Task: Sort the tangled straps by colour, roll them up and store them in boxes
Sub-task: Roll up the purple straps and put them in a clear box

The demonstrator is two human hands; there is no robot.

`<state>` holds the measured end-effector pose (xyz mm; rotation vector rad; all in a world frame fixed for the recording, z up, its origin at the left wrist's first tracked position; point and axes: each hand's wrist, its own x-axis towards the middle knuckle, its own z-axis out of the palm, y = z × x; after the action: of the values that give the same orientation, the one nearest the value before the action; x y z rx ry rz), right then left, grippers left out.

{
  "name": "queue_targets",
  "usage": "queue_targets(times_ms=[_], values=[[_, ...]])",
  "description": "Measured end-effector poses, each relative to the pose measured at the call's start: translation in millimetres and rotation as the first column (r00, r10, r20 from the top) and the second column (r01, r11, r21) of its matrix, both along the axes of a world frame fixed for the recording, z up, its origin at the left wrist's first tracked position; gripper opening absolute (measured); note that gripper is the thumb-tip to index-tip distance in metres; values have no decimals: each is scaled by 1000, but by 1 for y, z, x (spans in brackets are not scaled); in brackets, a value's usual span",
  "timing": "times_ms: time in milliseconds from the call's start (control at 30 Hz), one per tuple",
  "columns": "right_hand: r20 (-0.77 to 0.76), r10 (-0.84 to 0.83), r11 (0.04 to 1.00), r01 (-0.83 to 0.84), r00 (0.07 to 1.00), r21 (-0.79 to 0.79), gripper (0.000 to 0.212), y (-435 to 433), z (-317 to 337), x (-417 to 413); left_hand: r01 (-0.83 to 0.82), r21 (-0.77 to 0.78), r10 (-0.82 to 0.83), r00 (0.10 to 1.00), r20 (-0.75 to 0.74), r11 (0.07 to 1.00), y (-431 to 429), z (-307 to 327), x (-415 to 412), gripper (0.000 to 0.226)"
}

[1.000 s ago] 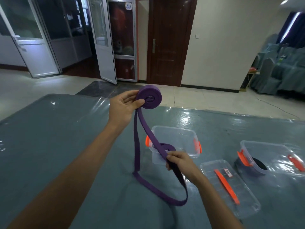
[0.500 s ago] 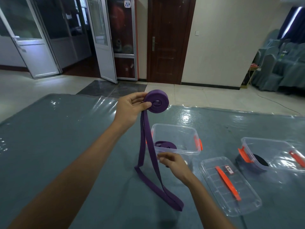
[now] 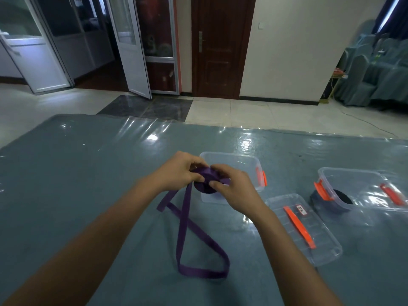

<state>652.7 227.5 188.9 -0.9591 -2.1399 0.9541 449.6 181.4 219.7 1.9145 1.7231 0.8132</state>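
A purple strap roll (image 3: 204, 183) is held low over the table between both hands. My left hand (image 3: 176, 171) grips its left side with curled fingers and thumb. My right hand (image 3: 234, 188) pinches its right side. The strap's loose tail (image 3: 187, 235) hangs from the roll and loops on the table (image 3: 66, 184). Right behind the roll stands a clear box (image 3: 238, 160) with orange clips, its inside mostly hidden by my hands. Another clear box (image 3: 362, 191) at the right holds a black strap roll (image 3: 343, 198).
A clear lid with an orange handle (image 3: 304, 228) lies flat between the two boxes. The table wears a blue cloth under shiny plastic film. Beyond its far edge are tiled floor, doors and covered chairs.
My left hand brought the purple roll down from head height to just above the table. My right hand left the hanging tail and took hold of the roll. More tail now lies on the table.
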Motion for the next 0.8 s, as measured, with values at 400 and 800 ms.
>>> queue_targets(times_ms=[400,800], values=[[-356,-204,927,63,912,-369,32,-6,-6,2,-181,104,108,865,490,978,-14,-38,4,38],[-519,-351,753,-94,779,-652,31,-27,-27,-5,-156,60,60,664,745,986,-14,-73,4,32]])
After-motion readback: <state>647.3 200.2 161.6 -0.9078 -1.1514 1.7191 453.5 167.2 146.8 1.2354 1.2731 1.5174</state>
